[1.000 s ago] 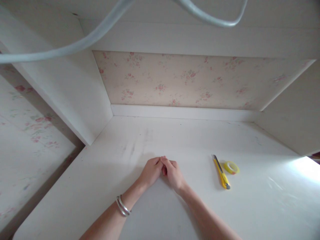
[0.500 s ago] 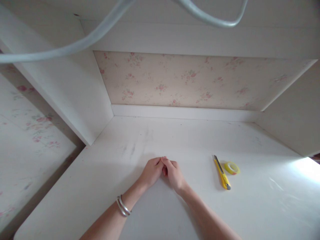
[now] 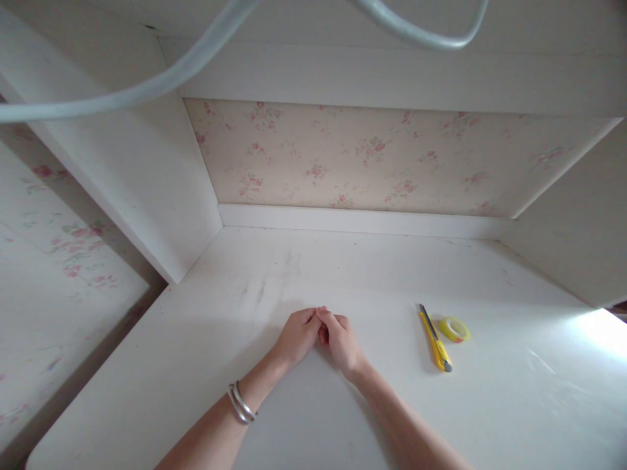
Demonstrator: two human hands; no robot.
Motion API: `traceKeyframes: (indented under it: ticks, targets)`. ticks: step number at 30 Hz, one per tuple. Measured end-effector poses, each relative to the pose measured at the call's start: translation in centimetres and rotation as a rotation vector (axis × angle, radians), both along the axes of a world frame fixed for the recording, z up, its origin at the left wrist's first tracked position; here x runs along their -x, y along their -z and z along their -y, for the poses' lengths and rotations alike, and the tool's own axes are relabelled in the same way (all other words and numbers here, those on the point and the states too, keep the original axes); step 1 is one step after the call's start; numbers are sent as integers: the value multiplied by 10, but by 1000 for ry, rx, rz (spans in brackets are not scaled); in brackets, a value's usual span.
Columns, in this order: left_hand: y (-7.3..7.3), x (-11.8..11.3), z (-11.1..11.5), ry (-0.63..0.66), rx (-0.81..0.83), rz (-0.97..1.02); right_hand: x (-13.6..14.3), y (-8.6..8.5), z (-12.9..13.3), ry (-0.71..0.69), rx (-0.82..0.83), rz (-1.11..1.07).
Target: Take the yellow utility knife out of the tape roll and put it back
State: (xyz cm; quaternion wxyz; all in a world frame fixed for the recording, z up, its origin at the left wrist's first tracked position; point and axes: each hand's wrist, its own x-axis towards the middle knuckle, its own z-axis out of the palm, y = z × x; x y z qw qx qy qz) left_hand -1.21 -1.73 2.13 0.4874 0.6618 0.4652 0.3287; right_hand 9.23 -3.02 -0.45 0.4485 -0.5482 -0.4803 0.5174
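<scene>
My left hand (image 3: 297, 336) and my right hand (image 3: 340, 339) rest together on the white desk, fingers curled in and touching at the tips. Both are closed, and no object shows in either one. The inner sides of the fingers are partly hidden. Two silver bangles (image 3: 241, 403) circle my left wrist. Off to the right of my right hand lies a yellow utility knife (image 3: 435, 341), its dark blade end pointing away from me. Beside the knife is a roll of yellow tape (image 3: 454, 329), lying flat.
The white desk (image 3: 206, 365) has grey smudges left of centre. A white side panel (image 3: 147, 176) stands at the left, another (image 3: 578, 215) at the right. Flowered wallpaper (image 3: 343, 156) covers the back. A pale curved tube (image 3: 161, 85) crosses the top of the view.
</scene>
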Motion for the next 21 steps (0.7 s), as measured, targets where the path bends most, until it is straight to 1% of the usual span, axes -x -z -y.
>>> traceKeyframes:
  ticks: [9, 15, 21]
  targets:
    - [1, 0, 0, -4, 11, 26, 0, -2, 0, -4, 3, 5]
    - [0, 0, 0, -3, -8, -26, 0, -4, 1, -1, 17, 0]
    - [2, 0, 0, 3, -6, 7, 0, -2, 0, -5, 6, 2]
